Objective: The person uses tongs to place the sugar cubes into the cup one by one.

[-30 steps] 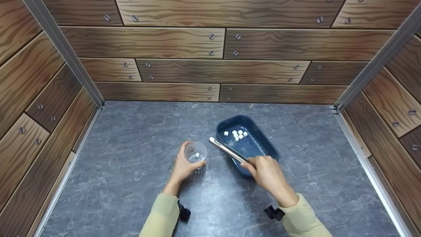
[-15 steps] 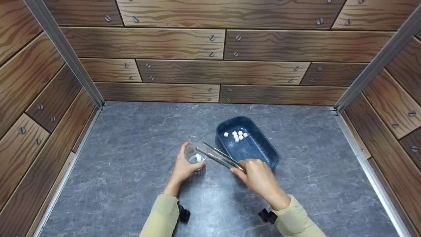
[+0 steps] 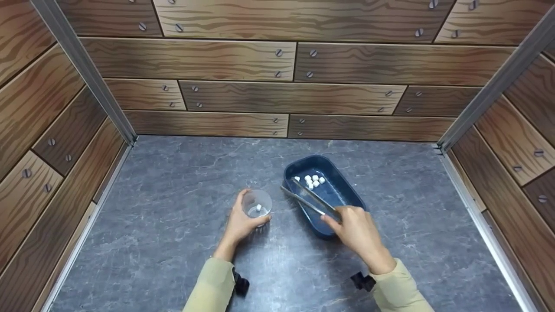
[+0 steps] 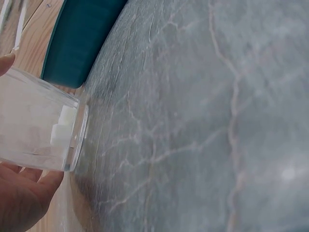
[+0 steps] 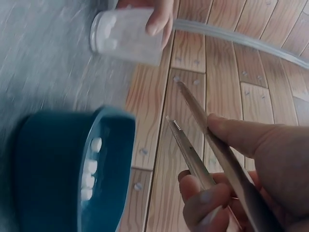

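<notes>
My left hand [image 3: 244,222] grips a clear cup [image 3: 257,197] standing on the grey floor, fingers and thumb round its sides. Small white cubes [image 4: 62,134] lie at the bottom of the cup in the left wrist view. My right hand [image 3: 357,229] holds metal tongs [image 3: 315,197] with their arms apart and nothing between the serrated tips, as the right wrist view shows. The tips reach over the left rim of a dark blue dish [image 3: 347,186]. Several more white cubes [image 3: 315,178] sit toward the dish's far end, one of them partly behind a tong tip.
The grey marbled surface [image 3: 173,195] is bounded by a wood-patterned wall [image 3: 243,97] at the back and similar panels on both sides. Metal strips [image 3: 95,82] run along the corners. A dark device [image 3: 363,281] is worn at each wrist.
The tongs carried a white cube left to the cup and parted above it, and the cube dropped inside. My right hand has since moved the tongs back right over the dish.
</notes>
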